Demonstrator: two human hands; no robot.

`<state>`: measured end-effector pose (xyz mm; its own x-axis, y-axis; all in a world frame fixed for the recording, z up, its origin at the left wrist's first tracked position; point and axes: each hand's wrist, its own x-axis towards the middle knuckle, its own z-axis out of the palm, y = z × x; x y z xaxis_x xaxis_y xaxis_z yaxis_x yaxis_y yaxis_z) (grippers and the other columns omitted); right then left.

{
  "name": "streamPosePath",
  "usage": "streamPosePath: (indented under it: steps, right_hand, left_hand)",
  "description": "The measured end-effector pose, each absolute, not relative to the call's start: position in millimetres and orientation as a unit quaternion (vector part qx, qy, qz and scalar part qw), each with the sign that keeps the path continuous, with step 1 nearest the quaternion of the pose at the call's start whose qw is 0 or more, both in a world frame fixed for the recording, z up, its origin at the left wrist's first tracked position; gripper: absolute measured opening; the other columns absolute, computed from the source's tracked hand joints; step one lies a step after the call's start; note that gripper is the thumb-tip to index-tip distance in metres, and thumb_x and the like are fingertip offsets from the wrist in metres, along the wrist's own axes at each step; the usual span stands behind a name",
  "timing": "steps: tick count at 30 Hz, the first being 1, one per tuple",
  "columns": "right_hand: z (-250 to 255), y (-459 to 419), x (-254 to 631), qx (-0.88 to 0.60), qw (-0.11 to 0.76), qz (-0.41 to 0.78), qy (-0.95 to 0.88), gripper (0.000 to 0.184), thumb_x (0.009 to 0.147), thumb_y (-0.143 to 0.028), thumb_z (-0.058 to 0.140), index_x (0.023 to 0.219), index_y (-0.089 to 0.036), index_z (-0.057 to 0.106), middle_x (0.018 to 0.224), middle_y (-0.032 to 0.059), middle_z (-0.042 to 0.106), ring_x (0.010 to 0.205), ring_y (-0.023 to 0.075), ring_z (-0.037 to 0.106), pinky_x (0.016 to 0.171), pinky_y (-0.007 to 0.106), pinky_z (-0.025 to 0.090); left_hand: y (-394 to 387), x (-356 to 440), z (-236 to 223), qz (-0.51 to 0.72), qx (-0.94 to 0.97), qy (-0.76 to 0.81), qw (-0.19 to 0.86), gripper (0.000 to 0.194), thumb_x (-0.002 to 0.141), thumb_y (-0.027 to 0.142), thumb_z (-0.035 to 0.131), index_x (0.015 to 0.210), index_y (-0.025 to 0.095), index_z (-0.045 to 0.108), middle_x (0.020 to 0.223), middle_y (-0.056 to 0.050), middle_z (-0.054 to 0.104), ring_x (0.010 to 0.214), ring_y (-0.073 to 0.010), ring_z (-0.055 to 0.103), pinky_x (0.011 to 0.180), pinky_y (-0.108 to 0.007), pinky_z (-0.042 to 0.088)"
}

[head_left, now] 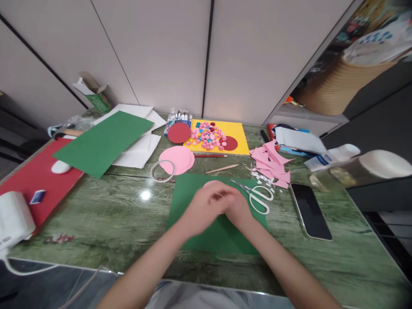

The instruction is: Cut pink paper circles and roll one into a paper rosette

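My left hand (204, 207) and my right hand (238, 207) meet above a sheet of green paper (212, 240). The fingers of both are curled in and close together, and whatever is between them is hidden. Beneath them a pink paper circle (213, 183) shows only in part; whether they touch it I cannot tell. White-handled scissors (259, 198) lie just right of my right hand, partly on the green sheet, blades pointing left. Farther back are a wooden stick (222, 168) and a red pencil (210, 156).
Small pink, blue and red pieces (207, 135) lie on yellow paper (236, 128). Pink circles (180, 159) and a ring (152, 171) sit left; pink scraps (270, 161), a phone (310, 211) and a bottle (334, 176) right. A white charger (16, 216) stands at the left edge.
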<state>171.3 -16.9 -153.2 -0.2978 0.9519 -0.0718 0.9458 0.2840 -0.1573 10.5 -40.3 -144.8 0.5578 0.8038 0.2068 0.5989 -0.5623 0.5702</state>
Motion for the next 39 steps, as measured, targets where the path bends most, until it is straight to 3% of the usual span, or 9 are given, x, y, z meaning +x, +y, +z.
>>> streamPosePath:
  steps: [2,4,8,13,22,29,32,36,39]
  right_hand:
    - [-155.1,-7.6,174.5,-0.6,0.069,0.146,-0.783,0.014,0.084,-0.024,0.049,0.09,-0.018,0.06,0.084,0.0031,0.062,0.069,0.0129,0.056,0.061,0.023,0.037]
    - [-157.5,-1.0,178.4,-0.599,0.117,0.219,-0.762,0.009,0.081,-0.024,0.053,0.08,-0.018,0.059,0.076,0.0011,0.061,0.067,0.0126,0.055,0.06,0.023,0.037]
    - [-161.1,3.5,183.1,-0.601,0.155,0.261,-0.739,0.005,0.078,-0.021,0.055,0.076,-0.018,0.058,0.073,0.0004,0.06,0.065,0.0128,0.053,0.061,0.023,0.036]
    - [-163.6,1.8,183.4,-0.606,0.164,0.257,-0.735,0.004,0.079,-0.02,0.054,0.077,-0.018,0.056,0.074,0.0005,0.057,0.066,0.013,0.052,0.062,0.024,0.037]
    - [-171.2,1.2,185.8,-0.596,0.184,0.264,-0.736,0.002,0.079,-0.022,0.054,0.078,-0.02,0.054,0.076,0.0006,0.056,0.065,0.0134,0.051,0.061,0.024,0.038]
    - [-171.9,1.5,185.9,-0.59,0.19,0.264,-0.739,0.002,0.078,-0.02,0.053,0.076,-0.021,0.054,0.074,0.0005,0.056,0.064,0.0139,0.051,0.06,0.024,0.038]
    - [-169.5,1.2,184.8,-0.594,0.203,0.272,-0.729,0.006,0.077,-0.02,0.055,0.072,-0.02,0.053,0.072,0.0001,0.056,0.062,0.0136,0.051,0.058,0.024,0.037]
    - [-163.3,-1.2,188.5,-0.61,0.279,0.328,-0.665,0.011,0.076,-0.027,0.057,0.071,-0.02,0.049,0.063,-0.0032,0.053,0.057,0.0124,0.05,0.055,0.024,0.037]
    - [-157.8,-2.0,195.5,-0.618,0.366,0.409,-0.563,0.022,0.074,-0.035,0.06,0.082,-0.022,0.045,0.065,-0.0058,0.05,0.049,0.0104,0.049,0.047,0.022,0.037]
  left_hand:
    - [20.0,17.3,-133.7,0.232,0.793,0.497,0.265,0.03,0.086,0.022,0.041,0.113,0.019,0.053,0.107,-0.007,0.056,0.091,-0.015,0.057,0.08,-0.029,0.047]
    - [49.7,17.0,-134.8,0.192,0.765,0.565,0.241,0.027,0.079,0.021,0.052,0.105,0.013,0.055,0.1,-0.009,0.054,0.093,-0.0182,0.055,0.085,-0.033,0.044]
    - [55.0,12.3,-149.7,0.136,0.776,0.567,0.24,0.03,0.071,0.025,0.063,0.097,0.013,0.053,0.095,-0.008,0.053,0.09,-0.0197,0.053,0.082,-0.034,0.043]
    - [50.2,16.7,-148.4,0.125,0.788,0.552,0.243,0.027,0.072,0.02,0.061,0.096,0.015,0.049,0.094,-0.007,0.054,0.085,-0.0177,0.054,0.075,-0.031,0.043]
    - [56.8,28.6,-140.5,0.004,0.777,0.579,0.248,0.015,0.075,0.018,0.056,0.089,0.012,0.059,0.088,-0.011,0.063,0.084,-0.0199,0.059,0.074,-0.029,0.042]
    - [58.2,22.2,-142.0,0.075,0.758,0.573,0.304,0.007,0.071,0.018,0.057,0.072,0.016,0.063,0.081,-0.007,0.062,0.072,-0.0156,0.058,0.067,-0.025,0.042]
    - [56.6,17.9,-137.2,0.118,0.741,0.569,0.336,0.008,0.071,0.018,0.056,0.074,0.016,0.062,0.078,-0.005,0.064,0.069,-0.0149,0.057,0.064,-0.025,0.041]
    - [52.1,10.2,-127.2,0.167,0.704,0.52,0.454,0.014,0.072,0.025,0.056,0.08,0.016,0.063,0.076,-0.003,0.066,0.069,-0.0146,0.059,0.061,-0.023,0.042]
    - [47.5,5.1,-121.9,0.192,0.671,0.463,0.547,0.021,0.072,0.03,0.058,0.085,0.016,0.064,0.08,-0.004,0.066,0.072,-0.0147,0.059,0.063,-0.023,0.043]
